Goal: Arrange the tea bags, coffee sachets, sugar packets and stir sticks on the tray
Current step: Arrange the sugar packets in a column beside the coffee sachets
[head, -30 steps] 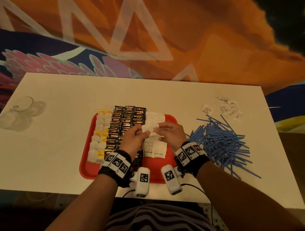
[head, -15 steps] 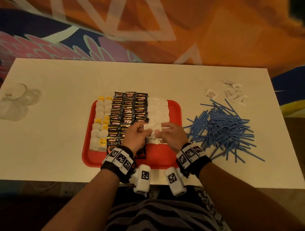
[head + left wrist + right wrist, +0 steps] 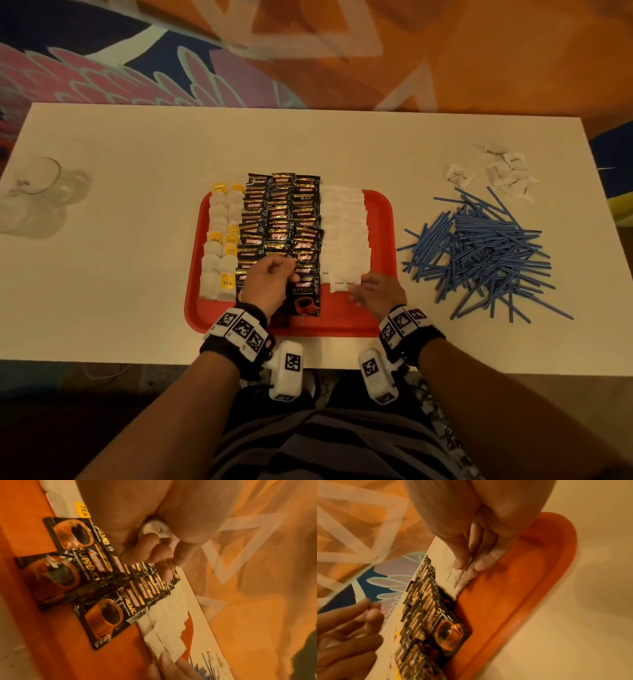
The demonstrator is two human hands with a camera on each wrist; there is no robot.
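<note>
A red tray (image 3: 382,240) holds a column of tea bags (image 3: 219,240) on the left, black coffee sachets (image 3: 284,219) in the middle and a row of white sugar packets (image 3: 346,233) on the right. My left hand (image 3: 270,281) hovers over the near coffee sachets, its fingers curled round crumpled white sugar packets (image 3: 154,528). My right hand (image 3: 373,291) lies at the near end of the sugar row. Its straight fingers (image 3: 484,563) rest on the front sugar packet (image 3: 457,577). Blue stir sticks (image 3: 486,246) lie in a pile on the table, right of the tray.
Several loose white packets (image 3: 507,171) lie at the far right of the white table (image 3: 137,274), beyond the stick pile. A clear glass (image 3: 34,192) lies at the table's left edge. The tray's near strip is bare red.
The hands have come apart and lowered to the tray's near end. The right hand now rests on a packet at the front of the sugar row; the left has drawn back over the coffee sachets.
</note>
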